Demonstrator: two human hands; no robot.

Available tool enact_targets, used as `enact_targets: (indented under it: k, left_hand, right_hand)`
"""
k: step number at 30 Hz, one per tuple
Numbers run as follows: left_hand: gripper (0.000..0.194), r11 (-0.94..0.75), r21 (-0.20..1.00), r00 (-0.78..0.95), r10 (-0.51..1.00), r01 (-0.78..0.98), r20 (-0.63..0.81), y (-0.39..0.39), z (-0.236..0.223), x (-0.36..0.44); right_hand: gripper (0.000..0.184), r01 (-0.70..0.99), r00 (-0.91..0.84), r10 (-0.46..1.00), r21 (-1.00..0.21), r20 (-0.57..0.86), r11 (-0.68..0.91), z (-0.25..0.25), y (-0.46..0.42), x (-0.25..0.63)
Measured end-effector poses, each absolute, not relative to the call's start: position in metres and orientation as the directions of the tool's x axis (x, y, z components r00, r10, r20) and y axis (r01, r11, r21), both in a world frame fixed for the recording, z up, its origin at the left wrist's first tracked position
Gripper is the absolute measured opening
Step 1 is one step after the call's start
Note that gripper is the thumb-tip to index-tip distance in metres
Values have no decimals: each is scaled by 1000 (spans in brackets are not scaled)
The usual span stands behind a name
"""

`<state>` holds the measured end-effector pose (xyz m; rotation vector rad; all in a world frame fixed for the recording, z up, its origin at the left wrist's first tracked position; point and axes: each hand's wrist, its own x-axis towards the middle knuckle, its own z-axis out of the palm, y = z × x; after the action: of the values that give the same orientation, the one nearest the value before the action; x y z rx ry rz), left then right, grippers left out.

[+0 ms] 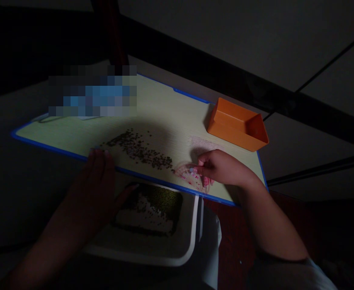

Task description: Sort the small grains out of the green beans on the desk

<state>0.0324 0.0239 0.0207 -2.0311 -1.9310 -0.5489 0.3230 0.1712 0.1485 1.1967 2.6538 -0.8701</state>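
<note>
A pale yellow board (165,117) with a blue rim lies in front of me in dim light. A trail of small dark green beans (137,149) is scattered across its middle. My left hand (100,177) rests flat at the board's near edge, fingers together beside the beans, holding nothing. My right hand (221,169) sits near the board's right front, fingers pinched at the end of the bean trail; what it pinches is too small to tell. Under it lies a pinkish patterned patch (192,179).
An empty orange box (239,125) stands at the board's far right corner. Below the near edge sits a white tray (177,245) with green beans heaped in it (155,207). A blurred blue item lies at the board's far left.
</note>
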Motion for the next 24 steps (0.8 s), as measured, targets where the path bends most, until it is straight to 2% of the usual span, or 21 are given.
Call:
enact_targets:
  k: [10, 19, 24]
  left_hand:
    - [99, -70, 54, 36, 879, 996, 475, 25, 19, 33]
    - [100, -56, 65, 19, 882, 996, 471, 25, 21, 33]
    - [99, -58, 62, 21, 878, 996, 479, 25, 20, 32]
  right_hand:
    - [22, 791, -601, 725, -384, -337, 477, 153, 175, 325]
    - [22, 758, -631, 720, -428, -290, 492, 151, 178, 332]
    - [21, 794, -594, 747, -365, -298, 486, 152, 180, 333]
